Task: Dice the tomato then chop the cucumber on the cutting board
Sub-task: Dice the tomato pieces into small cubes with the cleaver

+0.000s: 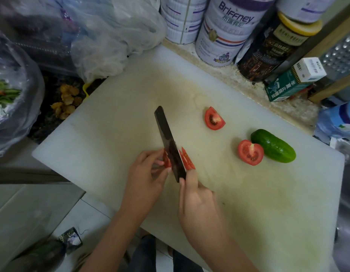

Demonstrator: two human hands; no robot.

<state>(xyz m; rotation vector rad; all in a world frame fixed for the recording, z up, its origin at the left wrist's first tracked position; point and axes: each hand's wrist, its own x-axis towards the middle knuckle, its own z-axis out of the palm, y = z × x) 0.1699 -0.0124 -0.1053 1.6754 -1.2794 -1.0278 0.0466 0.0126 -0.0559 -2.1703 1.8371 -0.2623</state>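
Right hand (pixel 197 203) grips knife (pixel 168 138), left hand (pixel 144 173) fingers (pixel 150 155) pinch tomato piece (pixel 166 161); plastic bag (pixel 25 75) holds greens (pixel 5 93).

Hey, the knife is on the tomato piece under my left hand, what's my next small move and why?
Probably finish this cut, then shift the left hand back: the knife, gripped by the right hand, stands between cut slices and the small tomato piece that the left hand pinches. The cucumber is whole.
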